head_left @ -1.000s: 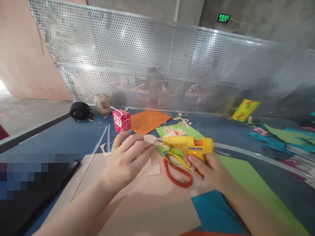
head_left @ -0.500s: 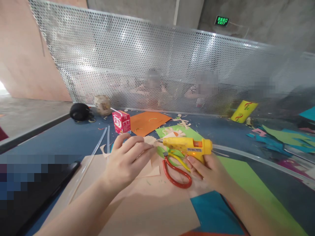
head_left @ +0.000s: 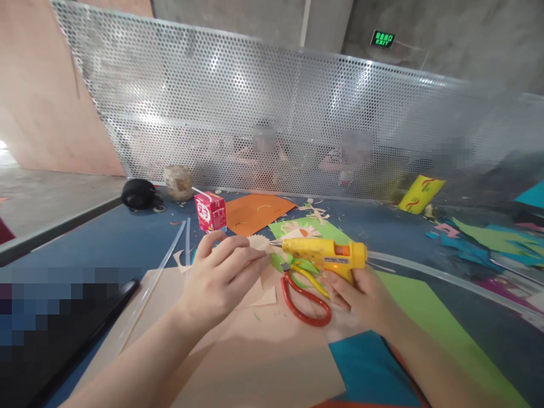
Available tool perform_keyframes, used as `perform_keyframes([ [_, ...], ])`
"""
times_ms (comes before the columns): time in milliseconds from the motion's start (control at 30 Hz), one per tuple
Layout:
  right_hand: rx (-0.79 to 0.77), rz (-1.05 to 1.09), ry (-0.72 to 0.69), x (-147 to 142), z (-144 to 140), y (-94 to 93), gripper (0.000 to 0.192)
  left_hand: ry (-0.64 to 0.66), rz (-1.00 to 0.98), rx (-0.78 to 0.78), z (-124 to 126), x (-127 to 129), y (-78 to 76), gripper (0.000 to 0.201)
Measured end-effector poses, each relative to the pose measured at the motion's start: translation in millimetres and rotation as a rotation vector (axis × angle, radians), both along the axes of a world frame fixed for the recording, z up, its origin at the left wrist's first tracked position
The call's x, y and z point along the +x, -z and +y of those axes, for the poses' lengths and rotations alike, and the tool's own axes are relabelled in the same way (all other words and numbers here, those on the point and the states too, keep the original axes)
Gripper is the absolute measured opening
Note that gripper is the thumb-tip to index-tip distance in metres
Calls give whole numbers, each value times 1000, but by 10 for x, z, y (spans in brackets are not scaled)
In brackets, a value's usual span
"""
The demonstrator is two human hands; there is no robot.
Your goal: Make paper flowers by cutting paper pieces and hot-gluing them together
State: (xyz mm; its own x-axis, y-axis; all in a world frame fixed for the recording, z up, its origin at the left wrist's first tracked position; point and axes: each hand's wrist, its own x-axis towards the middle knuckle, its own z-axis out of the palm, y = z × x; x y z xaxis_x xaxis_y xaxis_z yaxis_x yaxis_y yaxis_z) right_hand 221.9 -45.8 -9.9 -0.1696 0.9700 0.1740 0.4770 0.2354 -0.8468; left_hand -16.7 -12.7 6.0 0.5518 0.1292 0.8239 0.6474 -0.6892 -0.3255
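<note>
My right hand is wrapped around the handle of a yellow hot glue gun, its nozzle pointing left. The tip reaches a cream paper piece with a fringed edge. My left hand pinches this paper piece; its fingertips are close beside the nozzle, and part of the paper is hidden behind them. Below the gun lie scissors with red handles on a large beige sheet. Green paper pieces show around the scissors' pivot.
A pink drink carton with a straw stands behind my left hand. Orange paper, green sheets and blue paper lie about. Clear glue sticks rest at left. A perforated metal screen borders the table; people sit behind it.
Almost nothing differs. Both hands, the glue gun and the paper piece hold nearly the same position; the view has shifted very slightly.
</note>
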Motion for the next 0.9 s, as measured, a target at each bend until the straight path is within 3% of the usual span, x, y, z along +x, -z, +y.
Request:
perform_keyframes([
  [900,12,-6,-45,-19,-31,-74,22,-70,-5,33,16,-27,-1,17],
])
